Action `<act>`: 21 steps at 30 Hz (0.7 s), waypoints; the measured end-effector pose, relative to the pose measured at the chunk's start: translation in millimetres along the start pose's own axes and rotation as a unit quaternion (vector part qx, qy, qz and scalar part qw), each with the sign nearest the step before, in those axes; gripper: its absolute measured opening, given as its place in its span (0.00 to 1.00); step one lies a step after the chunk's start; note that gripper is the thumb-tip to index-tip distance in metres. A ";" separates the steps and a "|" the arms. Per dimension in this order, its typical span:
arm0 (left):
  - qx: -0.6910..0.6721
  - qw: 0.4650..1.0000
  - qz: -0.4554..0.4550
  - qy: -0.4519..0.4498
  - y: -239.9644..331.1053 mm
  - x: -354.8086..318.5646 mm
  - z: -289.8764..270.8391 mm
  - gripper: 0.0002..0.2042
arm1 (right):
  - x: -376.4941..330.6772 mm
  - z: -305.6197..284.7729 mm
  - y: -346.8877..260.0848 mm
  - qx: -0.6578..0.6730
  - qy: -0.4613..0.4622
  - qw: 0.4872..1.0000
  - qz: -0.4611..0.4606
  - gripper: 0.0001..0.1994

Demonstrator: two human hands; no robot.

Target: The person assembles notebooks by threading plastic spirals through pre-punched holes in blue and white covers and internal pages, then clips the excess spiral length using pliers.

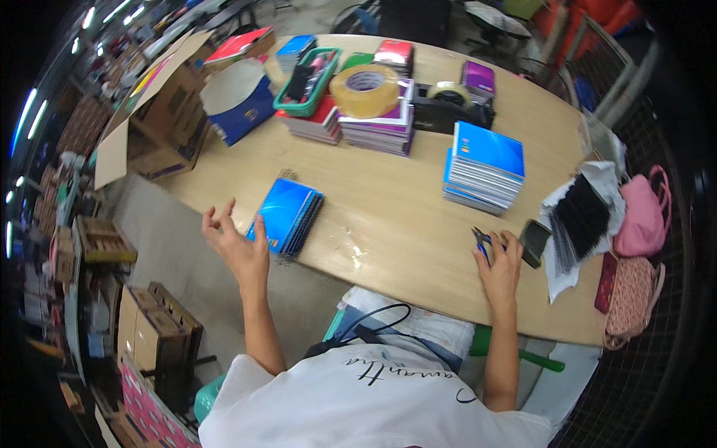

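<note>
My left hand [243, 250] is held just left of a small stack of blue spiral notebooks [287, 213] at the table's near left edge. Its fingers are apart, with nothing between them. The notebooks' black bindings face right, and the thumb is close to their cover. Farther right, my right hand [500, 269] rests low over the table with its fingers round a pair of small blue-handled pliers [482, 240]. The dark jaws point away from me. Beyond that hand stands a taller pile of blue notebooks [485, 168], whose pale page edges face me.
A dark green box [535, 240] and black binding wires [579, 205] on white wrapping lie to the right, beside pink pouches [638, 216]. At the back are a tape roll [364, 89], a tape dispenser [437, 113], a green basket [306, 108] and an open carton [168, 123].
</note>
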State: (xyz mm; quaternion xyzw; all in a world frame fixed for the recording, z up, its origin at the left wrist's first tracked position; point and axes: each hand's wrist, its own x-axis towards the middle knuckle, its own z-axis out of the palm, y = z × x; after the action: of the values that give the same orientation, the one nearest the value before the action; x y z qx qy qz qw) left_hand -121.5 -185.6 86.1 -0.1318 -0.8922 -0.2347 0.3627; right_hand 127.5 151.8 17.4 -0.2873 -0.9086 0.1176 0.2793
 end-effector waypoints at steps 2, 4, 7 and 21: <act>-0.236 0.971 -0.032 -0.027 71.1 16.0 -16.1 0.22 | 2.1 -5.9 -2.4 0.012 0.017 1.000 -0.005 0.21; -0.489 0.840 -0.034 -0.233 130.3 27.9 6.6 0.20 | 5.3 -15.5 -8.2 0.052 0.025 0.998 -0.001 0.20; -0.412 0.863 0.082 -0.280 215.4 51.3 94.8 0.25 | 5.7 -35.1 -18.4 0.091 0.036 0.995 0.001 0.17; -0.606 0.731 0.094 -0.300 251.8 44.5 98.9 0.24 | 7.7 -69.9 138.7 -0.111 0.104 0.977 0.151 0.08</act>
State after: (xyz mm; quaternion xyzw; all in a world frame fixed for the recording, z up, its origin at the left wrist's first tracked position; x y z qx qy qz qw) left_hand -108.6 83.4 137.0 -0.4708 -0.6062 -0.6381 -0.0607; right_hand 225.8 272.0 26.0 -0.4611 -0.8282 0.0265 0.3174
